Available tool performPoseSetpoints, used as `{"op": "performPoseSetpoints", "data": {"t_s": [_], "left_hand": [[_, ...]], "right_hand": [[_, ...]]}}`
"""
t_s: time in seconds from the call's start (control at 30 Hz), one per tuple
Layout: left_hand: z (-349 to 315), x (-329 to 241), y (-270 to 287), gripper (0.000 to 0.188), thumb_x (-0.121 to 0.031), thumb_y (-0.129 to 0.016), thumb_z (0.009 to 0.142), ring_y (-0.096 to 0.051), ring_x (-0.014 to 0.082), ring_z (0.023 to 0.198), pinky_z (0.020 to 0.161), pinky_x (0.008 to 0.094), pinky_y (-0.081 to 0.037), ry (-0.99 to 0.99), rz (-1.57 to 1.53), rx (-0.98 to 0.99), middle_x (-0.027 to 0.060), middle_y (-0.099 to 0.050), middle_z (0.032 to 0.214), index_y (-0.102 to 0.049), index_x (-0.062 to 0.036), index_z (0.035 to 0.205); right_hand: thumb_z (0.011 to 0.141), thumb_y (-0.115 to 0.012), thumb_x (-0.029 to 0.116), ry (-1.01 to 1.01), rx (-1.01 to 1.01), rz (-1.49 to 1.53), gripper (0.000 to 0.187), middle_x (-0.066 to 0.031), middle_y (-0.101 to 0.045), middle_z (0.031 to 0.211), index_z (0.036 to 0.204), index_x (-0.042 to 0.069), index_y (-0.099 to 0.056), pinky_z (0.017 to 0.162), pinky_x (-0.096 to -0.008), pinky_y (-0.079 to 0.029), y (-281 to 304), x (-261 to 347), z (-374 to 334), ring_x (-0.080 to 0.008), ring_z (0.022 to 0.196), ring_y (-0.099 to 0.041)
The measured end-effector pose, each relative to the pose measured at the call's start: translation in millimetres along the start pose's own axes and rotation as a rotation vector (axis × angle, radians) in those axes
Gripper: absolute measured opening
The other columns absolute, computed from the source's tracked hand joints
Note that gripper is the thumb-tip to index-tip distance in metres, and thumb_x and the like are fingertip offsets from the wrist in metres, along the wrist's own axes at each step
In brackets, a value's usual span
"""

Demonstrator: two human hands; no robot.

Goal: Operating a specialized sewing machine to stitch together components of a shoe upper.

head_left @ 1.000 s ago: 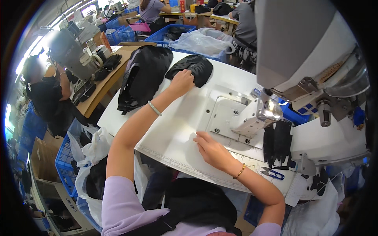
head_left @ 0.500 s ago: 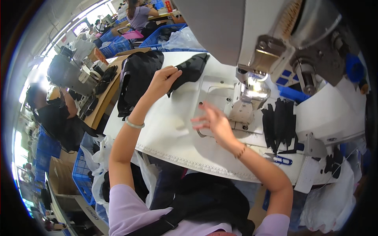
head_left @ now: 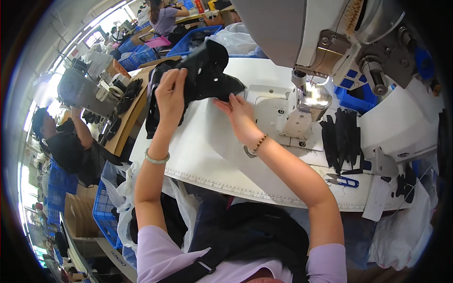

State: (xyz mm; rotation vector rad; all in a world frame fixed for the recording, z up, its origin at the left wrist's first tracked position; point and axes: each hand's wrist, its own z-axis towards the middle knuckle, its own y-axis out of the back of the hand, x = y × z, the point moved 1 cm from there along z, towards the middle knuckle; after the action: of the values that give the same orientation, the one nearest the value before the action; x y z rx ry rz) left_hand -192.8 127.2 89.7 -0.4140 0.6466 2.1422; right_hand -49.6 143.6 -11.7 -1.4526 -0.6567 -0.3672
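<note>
A black fabric piece (head_left: 207,70) with small pale spots is held up over the left part of the white sewing table (head_left: 207,155). My left hand (head_left: 171,96) is closed on its left edge. At its lower right corner, the fingers of my right hand (head_left: 239,117) are pinched on the edge. Below and left of it, partly covered, lies a pile of black pieces (head_left: 153,113). The sewing machine head (head_left: 306,104), with its lamp lit, stands right of my right hand, apart from the fabric.
Black strips (head_left: 340,141) and blue-handled thread snips (head_left: 347,181) lie right of the machine, near a blue tray (head_left: 357,96). A blue basket (head_left: 104,212) and plastic bags flank the table's front left. Co-workers sit at the left (head_left: 66,146) and far back (head_left: 163,19).
The black piece has been lifted, turned and brought nearer the pile. My right hand has moved up and left from beside the machine onto its edge. My left hand has shifted left.
</note>
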Motion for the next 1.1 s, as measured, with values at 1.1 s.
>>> {"op": "performPoseSetpoints", "data": {"t_s": [1.1], "left_hand": [[-46, -133, -51, 0.023, -0.009, -0.051, 0.092, -0.055, 0.0083, 0.049, 0.042, 0.0224, -0.043, 0.474, -0.427, 0.544, 0.0056, -0.055, 0.060, -0.048, 0.0084, 0.106]], "right_hand": [[0.089, -0.059, 0.018, 0.067, 0.225, -0.640, 0.016, 0.0043, -0.057, 0.074, 0.091, 0.003, -0.064, 0.051, -0.0146, -0.033, 33, 133, -155, 0.0006, 0.062, -0.044]]}}
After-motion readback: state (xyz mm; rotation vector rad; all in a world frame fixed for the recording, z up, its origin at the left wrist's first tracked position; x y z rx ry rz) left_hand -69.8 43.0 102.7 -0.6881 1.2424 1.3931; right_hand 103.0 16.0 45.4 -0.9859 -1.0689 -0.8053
